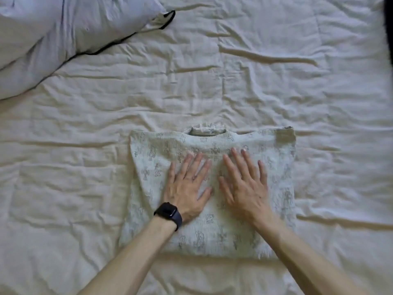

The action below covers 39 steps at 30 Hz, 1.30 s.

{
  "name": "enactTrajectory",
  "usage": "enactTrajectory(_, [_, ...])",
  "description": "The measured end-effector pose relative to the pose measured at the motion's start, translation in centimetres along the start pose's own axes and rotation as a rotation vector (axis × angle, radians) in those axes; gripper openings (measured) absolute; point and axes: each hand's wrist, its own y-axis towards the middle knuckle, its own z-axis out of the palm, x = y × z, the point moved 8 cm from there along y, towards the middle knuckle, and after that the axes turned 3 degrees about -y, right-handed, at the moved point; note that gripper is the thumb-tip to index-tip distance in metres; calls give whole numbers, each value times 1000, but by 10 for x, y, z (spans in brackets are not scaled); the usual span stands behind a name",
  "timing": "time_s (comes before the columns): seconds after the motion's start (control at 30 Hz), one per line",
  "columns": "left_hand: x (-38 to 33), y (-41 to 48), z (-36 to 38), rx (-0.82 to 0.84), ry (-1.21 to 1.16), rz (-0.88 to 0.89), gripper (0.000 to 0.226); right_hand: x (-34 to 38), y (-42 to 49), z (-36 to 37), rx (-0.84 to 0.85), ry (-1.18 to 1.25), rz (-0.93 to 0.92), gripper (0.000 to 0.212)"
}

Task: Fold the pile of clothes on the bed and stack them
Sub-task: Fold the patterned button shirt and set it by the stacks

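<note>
Folded printed shirt (pixel 212 231) sits lower centre of frame on wrinkly bed sheet (pixel 319 103). Left hand (pixel 187 188) and right hand (pixel 244 188) both flat, fingers spread, pressing it, gripping nothing. Risk imo: soft sheet bunches underneath, fold slides crooked when lifted.

The pillow (pixel 63 39) blocks you at 10 o'clock, a dark shape (pixel 389 28) edges 2 o'clock; the sheet (pixel 255 86) lets you pass at 12, 3 and 9
</note>
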Motion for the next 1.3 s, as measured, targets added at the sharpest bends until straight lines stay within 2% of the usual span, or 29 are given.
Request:
enactTrajectory(0.03, [4, 11, 5, 16, 42, -10, 69, 2, 8, 15, 92, -69, -53, 64])
enactTrajectory(0.1, [37, 38, 7, 35, 74, -142, 66, -24, 32, 36, 212, -134, -2, 67])
enactTrajectory(0.17, [75, 60, 4, 63, 84, -269, 66, -66, 54, 41, 261, -183, 137, 71])
enactTrajectory(0.27, [101, 74, -3, 92, 100, -302, 63, -105, 59, 37, 305, -218, 297, 75])
enactTrajectory(0.33, [100, 70, -11, 97, 61, -322, 62, -106, 47, 30, 314, -199, 383, 77])
enactTrajectory(0.4, [84, 58, -21, 29, 13, -275, 61, -84, 32, 21, 263, -182, 381, 77])
enactTrajectory(0.47, [63, 31, -34, -90, -59, -203, 63, -43, 15, 11, 192, -142, 263, 76])
enactTrajectory(0.5, [60, 11, -41, -169, -116, -236, 66, -24, 3, 8, 157, -114, 216, 77])
enactTrajectory(0.53, [65, -13, -46, -250, -184, -345, 67, -13, -12, 4, 121, -63, 221, 78])
enactTrajectory(0.6, [93, -75, -41, -350, -356, -739, 67, -15, -48, -1, 75, 88, 418, 82])
enactTrajectory(0.63, [105, -108, -33, -348, -442, -945, 68, -24, -71, -4, 60, 151, 569, 83])
enactTrajectory(0.7, [119, -161, -15, -255, -579, -1224, 65, -47, -116, -10, -21, 265, 925, 87])
enactTrajectory(0.8, [124, -206, 6, -83, -830, -1414, 56, -73, -190, -11, -143, 481, 1512, 81])
enactTrajectory(0.87, [119, -217, 15, -43, -1122, -1468, 57, -74, -220, -2, -130, 694, 1714, 68])
enactTrajectory(0.97, [122, -232, 19, -183, -1381, -1570, 35, -70, -221, 12, -110, 1186, 1661, 45])
enactTrajectory(1.03, [125, -235, 24, -234, -1515, -1626, 27, -70, -215, 15, -96, 1293, 1598, 31])
enactTrajectory(1.1, [129, -236, 22, -279, -1540, -1620, 25, -79, -213, 9, -87, 1132, 1531, 31])
enactTrajectory(1.2, [142, -245, 5, -360, -1292, -1578, 29, -101, -217, -18, -127, 721, 1451, 47])
enactTrajectory(1.3, [143, -258, -9, -377, -1109, -1615, 23, -111, -219, -38, -179, 634, 1380, 41])
